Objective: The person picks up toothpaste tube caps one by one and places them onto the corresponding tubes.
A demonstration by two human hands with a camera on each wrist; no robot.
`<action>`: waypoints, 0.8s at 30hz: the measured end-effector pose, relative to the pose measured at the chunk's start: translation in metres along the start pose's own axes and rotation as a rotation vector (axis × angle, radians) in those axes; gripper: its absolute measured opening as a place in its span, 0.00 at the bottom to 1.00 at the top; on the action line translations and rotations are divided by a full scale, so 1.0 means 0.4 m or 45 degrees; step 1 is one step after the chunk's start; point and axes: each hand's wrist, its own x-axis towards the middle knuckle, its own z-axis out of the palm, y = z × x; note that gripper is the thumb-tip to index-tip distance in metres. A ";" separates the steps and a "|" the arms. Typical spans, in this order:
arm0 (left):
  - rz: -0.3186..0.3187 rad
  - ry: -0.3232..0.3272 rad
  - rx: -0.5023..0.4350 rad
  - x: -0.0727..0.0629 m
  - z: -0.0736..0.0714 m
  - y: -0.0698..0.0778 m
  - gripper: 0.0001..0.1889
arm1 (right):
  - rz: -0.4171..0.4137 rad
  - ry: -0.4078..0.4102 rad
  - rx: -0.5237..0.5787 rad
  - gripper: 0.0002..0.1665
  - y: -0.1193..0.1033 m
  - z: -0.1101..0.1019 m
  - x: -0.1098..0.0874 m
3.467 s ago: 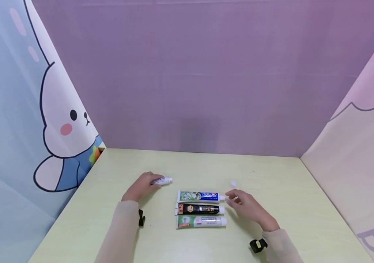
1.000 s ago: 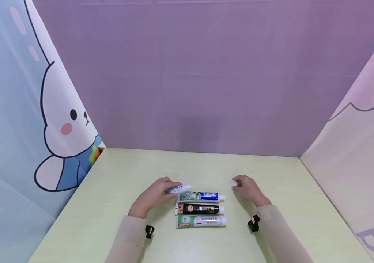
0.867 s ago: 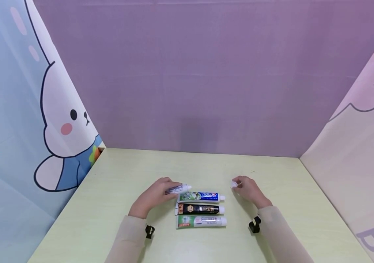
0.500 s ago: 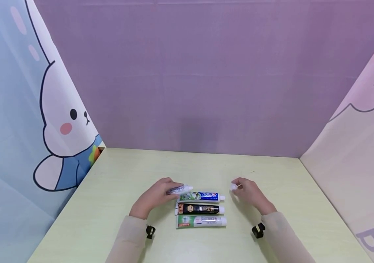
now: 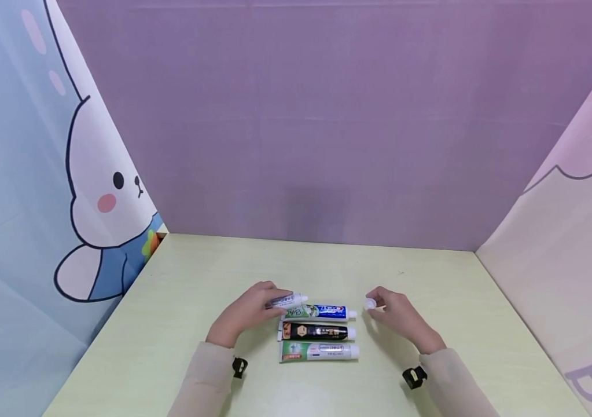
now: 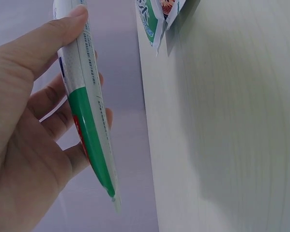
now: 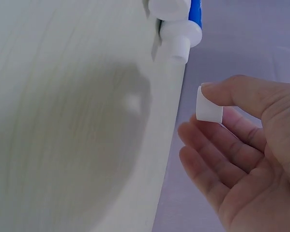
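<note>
My left hand grips a white and green toothpaste tube between thumb and fingers. The left wrist view shows its green crimped end pointing down past the palm. In the head view the tube's narrow white tip points right, and its body overlaps the far tube of the row. To the right, my right hand pinches a small white cap between thumb and index finger, above the table. The green and blue toothpaste tube, black toothpaste tube and green and white toothpaste tube lie side by side between my hands.
The pale wood-grain table ends at a purple backdrop. Printed cloth hangs at the sides, with a cartoon rabbit on the left. Black wrist straps show at both sleeves.
My left hand has carried its tube right, to the far tube of the row. My right hand has picked the cap off the table and drawn it slightly nearer to me.
</note>
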 end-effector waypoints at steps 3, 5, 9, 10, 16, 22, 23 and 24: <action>0.024 0.007 0.025 0.001 0.000 0.003 0.22 | -0.004 0.007 0.015 0.14 -0.010 -0.001 -0.005; 0.043 0.019 0.042 0.002 0.001 0.004 0.22 | -0.019 0.003 0.023 0.14 -0.014 -0.001 -0.006; 0.061 0.026 0.066 0.004 0.004 0.003 0.22 | -0.029 0.002 0.046 0.14 -0.019 0.000 -0.009; 0.062 0.026 0.065 0.005 0.005 0.003 0.22 | -0.032 -0.001 0.050 0.14 -0.019 0.001 -0.008; 0.064 0.018 0.060 0.007 0.007 0.002 0.22 | -0.044 0.019 0.049 0.14 -0.016 0.009 -0.003; 0.058 0.016 0.040 0.006 0.001 0.008 0.22 | -0.113 0.046 0.034 0.17 -0.012 0.013 -0.004; 0.050 0.013 0.033 0.006 0.001 0.009 0.22 | -0.122 0.047 0.035 0.17 -0.012 0.013 -0.004; 0.043 0.010 0.028 0.007 0.001 0.010 0.22 | -0.131 0.049 0.037 0.18 -0.013 0.013 -0.004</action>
